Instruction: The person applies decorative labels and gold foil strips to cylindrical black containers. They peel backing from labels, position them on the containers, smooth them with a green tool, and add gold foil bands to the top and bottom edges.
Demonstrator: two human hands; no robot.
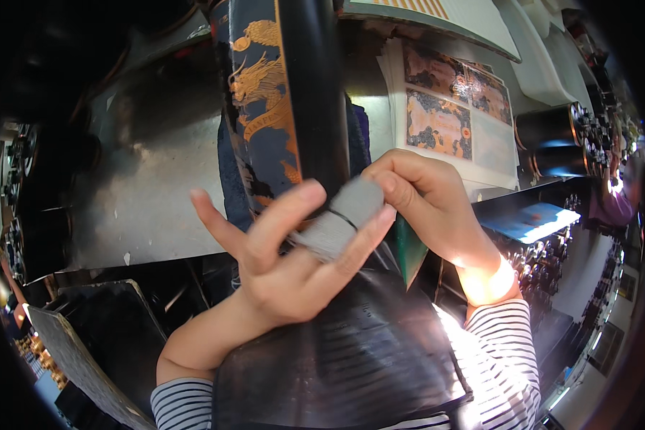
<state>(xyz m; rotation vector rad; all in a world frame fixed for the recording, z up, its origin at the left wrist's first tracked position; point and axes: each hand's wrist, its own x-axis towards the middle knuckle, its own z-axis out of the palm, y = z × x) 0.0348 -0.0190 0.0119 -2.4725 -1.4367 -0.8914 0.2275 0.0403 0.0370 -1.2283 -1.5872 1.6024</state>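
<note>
Between my hands is a small, flat, light grey piece [356, 203] with rounded ends and a thin dark line across it. It is blurred, and I cannot make out its kind. My left hand [279, 276] has it between the thumb and a finger, the other visible fingers spread away to the left. At the upper right end of the piece, my right hand [426, 204] pinches with thumb and bent forefinger. Just beyond my hands lies a long, dark blue and black object with a golden dragon design [258, 93]. Its near end is partly hidden by my left hand.
A dark cloth [231, 168] lies under the decorated object on a worn metal-grey worktop [147, 179]. To the right are sheets of printed labels [438, 122] and black cylinders [548, 129]. A black apron [337, 351] covers my lap; a worn-edged board [79, 365] stands at lower left.
</note>
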